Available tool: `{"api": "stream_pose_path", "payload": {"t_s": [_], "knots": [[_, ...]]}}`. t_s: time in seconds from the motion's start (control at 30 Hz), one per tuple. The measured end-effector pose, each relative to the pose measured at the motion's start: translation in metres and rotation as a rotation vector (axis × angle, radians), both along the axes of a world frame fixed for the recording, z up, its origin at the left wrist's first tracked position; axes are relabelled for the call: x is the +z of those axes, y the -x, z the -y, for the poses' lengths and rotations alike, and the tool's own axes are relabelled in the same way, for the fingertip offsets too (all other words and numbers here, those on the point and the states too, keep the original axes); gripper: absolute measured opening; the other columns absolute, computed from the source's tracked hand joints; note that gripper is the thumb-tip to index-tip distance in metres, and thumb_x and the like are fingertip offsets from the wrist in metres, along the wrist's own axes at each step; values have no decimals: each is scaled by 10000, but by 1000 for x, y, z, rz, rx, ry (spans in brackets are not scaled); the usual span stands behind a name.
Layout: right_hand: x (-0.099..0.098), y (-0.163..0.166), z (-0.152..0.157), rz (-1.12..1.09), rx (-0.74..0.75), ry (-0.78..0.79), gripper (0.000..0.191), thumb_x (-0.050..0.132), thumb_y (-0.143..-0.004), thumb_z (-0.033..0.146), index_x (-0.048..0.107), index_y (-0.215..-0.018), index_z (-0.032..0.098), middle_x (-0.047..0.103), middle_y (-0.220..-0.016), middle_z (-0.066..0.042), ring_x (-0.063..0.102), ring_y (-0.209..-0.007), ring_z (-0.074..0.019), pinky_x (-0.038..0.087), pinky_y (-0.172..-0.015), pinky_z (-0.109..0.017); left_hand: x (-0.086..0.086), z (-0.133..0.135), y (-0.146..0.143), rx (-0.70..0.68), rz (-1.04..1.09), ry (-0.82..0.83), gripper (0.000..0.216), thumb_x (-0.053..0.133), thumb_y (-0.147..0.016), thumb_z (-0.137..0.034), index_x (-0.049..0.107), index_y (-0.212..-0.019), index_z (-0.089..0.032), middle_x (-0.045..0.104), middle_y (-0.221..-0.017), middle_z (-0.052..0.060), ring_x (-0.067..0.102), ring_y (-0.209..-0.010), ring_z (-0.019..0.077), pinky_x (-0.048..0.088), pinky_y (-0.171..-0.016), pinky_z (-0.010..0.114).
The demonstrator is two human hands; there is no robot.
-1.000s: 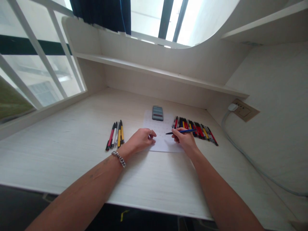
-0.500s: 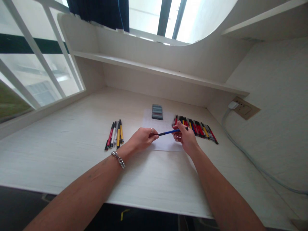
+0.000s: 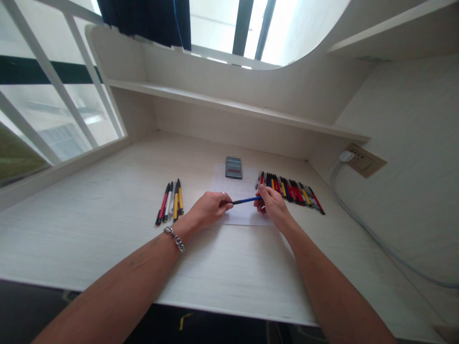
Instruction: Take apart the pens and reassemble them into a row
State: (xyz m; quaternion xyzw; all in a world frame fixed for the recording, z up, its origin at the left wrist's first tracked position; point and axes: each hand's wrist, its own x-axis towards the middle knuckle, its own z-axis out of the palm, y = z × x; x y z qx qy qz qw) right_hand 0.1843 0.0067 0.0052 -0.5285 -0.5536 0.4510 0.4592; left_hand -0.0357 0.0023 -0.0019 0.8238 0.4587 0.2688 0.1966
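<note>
A blue pen point(image 3: 245, 200) is held level between both hands above a white sheet of paper point(image 3: 239, 188) on the desk. My left hand point(image 3: 210, 209), with a ring and a bracelet, pinches the pen's left end. My right hand point(image 3: 272, 206) grips its right end with curled fingers. To the right lies a long row of several pens point(image 3: 292, 191) in red, yellow, blue and black. To the left, a small group of several pens point(image 3: 171, 200) lies side by side.
A dark small box point(image 3: 234, 167) rests on the paper's far edge. A shelf point(image 3: 229, 107) runs above the white desk point(image 3: 107, 205). A grey cable point(image 3: 362, 229) runs from a wall socket point(image 3: 362, 161) at the right. A window is on the left.
The right hand carried the blue pen leftward from beside the pen row. The left hand has taken hold of its other end, so both hands now hold it.
</note>
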Motion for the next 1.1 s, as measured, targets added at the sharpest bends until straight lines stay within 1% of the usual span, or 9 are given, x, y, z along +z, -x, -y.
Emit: {"api": "stream_pose_path", "payload": {"t_s": [0.17, 0.3, 0.43, 0.57, 0.67, 0.8, 0.93, 1.0, 1.1], "knots": [[7, -8, 0, 115, 93, -40, 420, 486, -818, 559, 577, -742, 156, 563, -541, 4, 424, -396, -77, 293, -366, -206, 3, -4, 4, 55, 54, -24, 209, 540, -840, -323, 704, -887, -202, 694, -747, 25, 588, -666, 143, 405, -631, 246], [12, -17, 3, 353, 225, -56, 294, 558, -798, 418, 658, -770, 143, 643, -674, -34, 504, -515, -97, 365, -456, -211, 5, -8, 9, 93, 110, -30, 174, 594, -805, -319, 704, -879, -206, 698, -767, 18, 595, -691, 141, 413, -652, 246], [17, -21, 9, 542, 363, -56, 240, 564, -793, 323, 709, -901, 166, 683, -753, -37, 572, -631, -129, 416, -553, -226, 5, -9, 10, 133, 132, -45, 158, 629, -779, -310, 706, -877, -213, 696, -756, 9, 593, -687, 139, 414, -646, 249], [23, -28, 13, 731, 359, -143, 204, 575, -780, 260, 728, -903, 205, 710, -846, -33, 616, -745, -156, 443, -659, -244, 4, -9, 9, 117, 156, -27, 140, 634, -773, -287, 708, -860, -207, 711, -795, 18, 616, -725, 148, 441, -677, 252], [26, -42, 10, 805, 225, -202, 202, 574, -777, 255, 732, -894, 210, 717, -875, -40, 630, -780, -168, 453, -705, -258, 2, -10, 10, 96, 201, -3, 165, 563, -813, -224, 702, -898, -194, 724, -863, 33, 639, -786, 153, 461, -737, 254], [27, -74, -4, 826, -151, -244, 275, 572, -772, 323, 731, -939, 173, 716, -856, -77, 634, -725, -184, 461, -657, -279, 3, -10, 10, 84, 222, 23, 238, 473, -865, -221, 681, -977, -194, 715, -824, 24, 633, -738, 138, 454, -711, 253], [28, -120, -17, 760, -556, -211, 322, 587, -756, 331, 732, -966, 135, 720, -827, -109, 644, -715, -199, 465, -641, -285, 5, -7, 7, 72, 185, 29, 269, 436, -889, -267, 670, -1003, -197, 689, -749, 20, 606, -692, 138, 424, -664, 256], [26, -147, -17, 799, -696, -191, 318, 595, -753, 315, 736, -968, 128, 721, -865, -131, 650, -770, -222, 468, -683, -306, 6, -5, 5, 71, 168, 48, 301, 405, -905, -302, 654, -1039, -198, 658, -673, 10, 577, -615, 135, 407, -615, 253], [14, -188, -9, 874, -872, -124, 332, 593, -763, 324, 729, -999, 135, 716, -923, -147, 649, -826, -250, 471, -741, -351, 7, -4, 2, 92, 139, 57, 345, 378, -916, -358, 640, -1074, -199, 611, -591, -2, 544, -544, 139, 390, -580, 254]]}}
